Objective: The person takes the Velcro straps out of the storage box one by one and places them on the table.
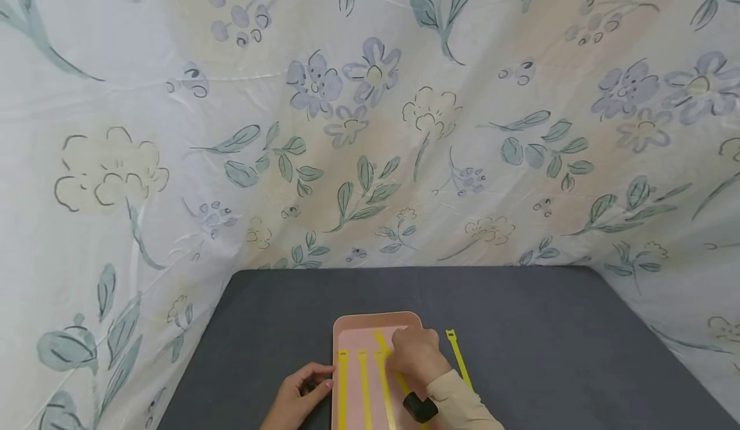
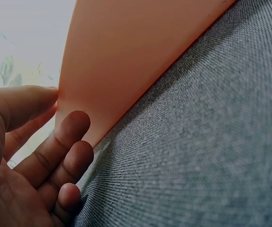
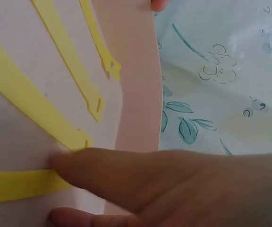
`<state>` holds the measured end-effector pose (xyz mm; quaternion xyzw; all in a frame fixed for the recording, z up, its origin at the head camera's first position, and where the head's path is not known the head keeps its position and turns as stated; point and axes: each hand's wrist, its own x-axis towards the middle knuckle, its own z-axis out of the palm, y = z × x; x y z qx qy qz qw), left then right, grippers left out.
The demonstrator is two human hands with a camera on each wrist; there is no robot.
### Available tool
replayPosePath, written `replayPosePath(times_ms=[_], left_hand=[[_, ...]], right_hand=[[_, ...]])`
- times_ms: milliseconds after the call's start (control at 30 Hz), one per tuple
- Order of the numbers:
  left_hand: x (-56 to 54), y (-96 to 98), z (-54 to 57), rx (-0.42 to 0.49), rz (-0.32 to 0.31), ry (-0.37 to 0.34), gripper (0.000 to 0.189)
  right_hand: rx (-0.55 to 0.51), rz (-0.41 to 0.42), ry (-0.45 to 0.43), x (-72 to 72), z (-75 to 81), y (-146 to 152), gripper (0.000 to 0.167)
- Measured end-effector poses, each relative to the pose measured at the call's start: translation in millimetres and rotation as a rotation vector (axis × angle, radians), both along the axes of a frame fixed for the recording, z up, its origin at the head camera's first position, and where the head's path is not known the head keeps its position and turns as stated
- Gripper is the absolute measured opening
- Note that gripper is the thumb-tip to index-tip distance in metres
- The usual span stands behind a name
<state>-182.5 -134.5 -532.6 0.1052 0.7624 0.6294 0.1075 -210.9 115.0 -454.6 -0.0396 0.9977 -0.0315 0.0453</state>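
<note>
A pink tray (image 1: 378,321) lies on the dark table with several yellow cable straps (image 1: 363,385) laid lengthwise in it, slotted heads toward the far end. My right hand (image 1: 413,353) reaches over the tray and pinches another yellow strap (image 3: 18,186), which slants beside the row. In the right wrist view, the thumb (image 3: 103,172) covers part of that strap. My left hand (image 1: 300,391) is at the tray's left side, with thumb and index fingertips touching its rim. The other fingers (image 2: 74,158) curl loosely by the tray's outer wall (image 2: 112,61).
One more yellow strap (image 1: 458,358) lies on the dark tabletop (image 1: 520,327) to the right of the tray, partly behind the right sleeve. A black wrist camera (image 1: 420,408) sits on the right wrist. Floral cloth (image 1: 370,179) hangs behind and around the table.
</note>
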Motion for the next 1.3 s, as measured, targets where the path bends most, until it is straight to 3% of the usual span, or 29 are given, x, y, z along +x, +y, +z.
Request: replayPosePath(times_ms=[167,367,567,733,967,1100,1200,1300], left_hand=[[0.7,0.0,3.1,-0.005,-0.004,0.001,0.035],[0.9,0.0,4.5,-0.01,-0.005,0.006,0.035],[-0.2,0.2,3.3,-0.024,0.008,0.001,0.035],[-0.5,0.4,3.0,-0.025,0.007,0.001,0.035],[1.3,0.1,3.7,-0.016,-0.014,0.004,0.036],[2.1,0.9,4.4,-0.012,-0.009,0.007,0.037],[2.7,1.1,4.5,-0.008,-0.01,0.011,0.036],[3.3,0.5,4.2,-0.014,-0.006,0.017,0.035]], right_hand=[[0.025,0.008,0.02,-0.1,0.4,-0.9,0.02],[0.044,-0.014,-0.022,-3.1,0.9,-3.5,0.011],[0.012,-0.008,-0.024,-3.5,2.2,-1.2,0.023],[-0.033,0.002,0.01,-2.5,1.3,3.1,0.029],[-0.042,-0.035,0.165,4.6,-15.4,2.4,0.033],[-0.033,-0.069,0.143,3.4,-18.3,2.1,0.034],[-0.1,-0.069,0.116,4.2,-16.4,5.7,0.037],[-0.249,-0.035,0.103,6.8,-12.3,13.4,0.042]])
